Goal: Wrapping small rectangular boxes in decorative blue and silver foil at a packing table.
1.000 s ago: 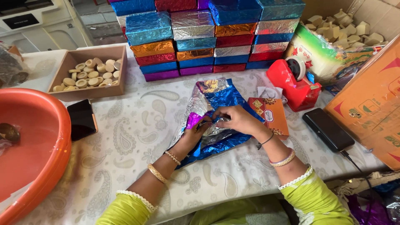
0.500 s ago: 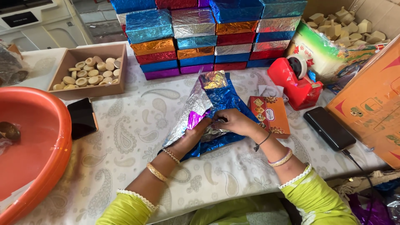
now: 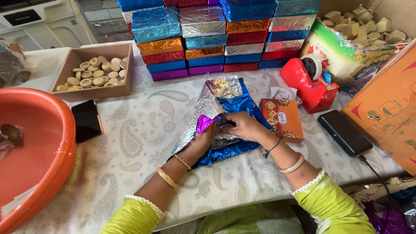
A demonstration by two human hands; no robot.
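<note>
Left hand (image 3: 203, 138) and right hand (image 3: 245, 126) pressed together, fingers clamped on crumpled foil wrapping sheets (image 3: 225, 110) of blue, silver and purple, lying on the paisley tablecloth (image 3: 138, 143) just in front of the stack of foil-wrapped boxes (image 3: 216, 34). Just right of the sheets, touching: small orange printed box (image 3: 281, 119); beyond it, red tape dispenser (image 3: 310, 82) and black phone (image 3: 344, 132). Left of the sheets, well apart: second dark phone (image 3: 86, 120), orange basin (image 3: 30, 151), cardboard tray of pale round pieces (image 3: 93, 71).

Foil-wrapped boxes (image 3: 216, 34) stacked behind a red carton (image 3: 281, 119).
</note>
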